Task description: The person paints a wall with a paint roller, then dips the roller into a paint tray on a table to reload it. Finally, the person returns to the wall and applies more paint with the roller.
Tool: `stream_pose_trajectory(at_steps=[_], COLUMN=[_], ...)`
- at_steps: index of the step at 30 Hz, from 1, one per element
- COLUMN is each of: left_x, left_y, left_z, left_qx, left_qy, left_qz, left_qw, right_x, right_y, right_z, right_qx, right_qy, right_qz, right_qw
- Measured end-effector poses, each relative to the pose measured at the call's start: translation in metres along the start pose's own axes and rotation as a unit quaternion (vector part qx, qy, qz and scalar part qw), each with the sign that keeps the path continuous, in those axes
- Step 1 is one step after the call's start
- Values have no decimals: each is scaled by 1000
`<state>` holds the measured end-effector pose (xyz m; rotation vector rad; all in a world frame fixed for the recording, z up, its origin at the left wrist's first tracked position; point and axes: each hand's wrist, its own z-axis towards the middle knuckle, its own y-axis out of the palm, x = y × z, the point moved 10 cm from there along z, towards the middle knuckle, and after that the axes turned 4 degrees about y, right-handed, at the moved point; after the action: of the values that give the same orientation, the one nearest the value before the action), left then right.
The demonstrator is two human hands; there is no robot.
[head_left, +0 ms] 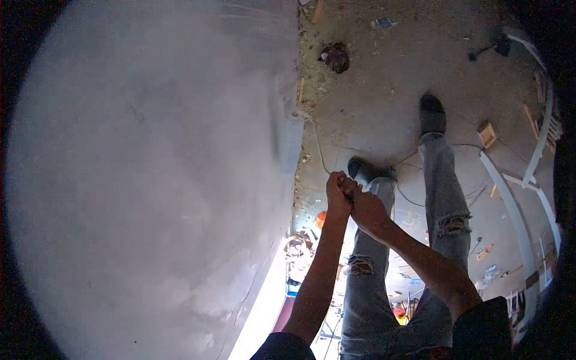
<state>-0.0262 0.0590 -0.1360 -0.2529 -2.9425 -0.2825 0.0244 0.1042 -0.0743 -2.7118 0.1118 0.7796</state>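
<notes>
Both of my hands meet in front of my legs, above one dark shoe. My left hand (339,195) is closed, its fingers wrapped round a thin pale cable (318,144) that runs up to the foot of the wall. Against it, my right hand (366,210) is closed too, touching the left one; what its fingers hold is hidden. The cable's upper end lies near a small pale fitting (295,114) at the wall's base.
A large grey wall (150,168) fills the left side. On the floor lie a dark crumpled lump (335,57), a wooden block (486,134), an orange object (320,219) and scattered debris. Curved pale strips (510,198) stand at the right.
</notes>
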Motion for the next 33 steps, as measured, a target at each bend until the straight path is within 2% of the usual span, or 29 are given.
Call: stream_pose_trajectory(at_steps=[3,5,8,10,11,12,13,14,16,19,20,21,22,23,25,26,27,28,29,30,32,33], left_x=[37,36,69,82,80,78,69,68,65,72,75,80,83,80,79,82,83,82,79,78,76,78], left_y=[36,36,55,47,47,47,61,66,70,43,43,45,56,52,72,74,72,79,74,74,69,68], left_z=[21,72,82,58,31,4,-34,-65,-67,3,30,58,68,67,19,-15,-51,-73,-96,-98,-99,-82], left_qx=[-11,-68,-32,29,45,62,66,113,14,-13,-30,-46,-64,-42,15,83,146,74,134,128,116,110], left_qy=[118,45,93,162,147,133,72,54,5,61,69,75,82,76,62,73,85,100,74,61,40,56], left_qz=[145,17,89,169,148,126,41,13,-51,86,110,134,158,125,57,99,141,131,66,55,32,81], left_qw=[982,996,991,972,977,981,994,992,999,994,991,987,982,988,996,989,976,984,986,988,992,989], right_x=[-20,-26,-46,-55,-59,-63,-72,-78,-90,-65,-62,-60,-61,-62,-67,-74,-75,-82,-89,-96,-93,-91], right_y=[-61,-75,-92,-104,-97,-96,-97,-88,-103,-94,-95,-108,-111,-115,-117,-111,-107,-106,-106,-105,-98,-96], right_z=[20,56,76,69,51,27,5,-11,-21,26,49,64,68,69,53,30,5,-10,-26,-43,-36,-29], right_qx=[45,61,32,-14,-47,-44,-77,-142,-106,-44,18,52,52,52,23,4,-33,-66,-98,-131,-84,-46], right_qy=[-40,-40,-12,-6,-8,-24,-20,-11,-30,3,-29,-34,-38,-41,-35,-52,-19,-20,-21,-21,-37,-57], right_qz=[88,75,87,110,128,87,67,58,123,177,105,127,116,106,131,124,148,143,138,132,128,117], right_qw=[994,995,996,994,991,995,995,988,986,983,994,990,991,992,991,991,988,987,985,982,987,990])
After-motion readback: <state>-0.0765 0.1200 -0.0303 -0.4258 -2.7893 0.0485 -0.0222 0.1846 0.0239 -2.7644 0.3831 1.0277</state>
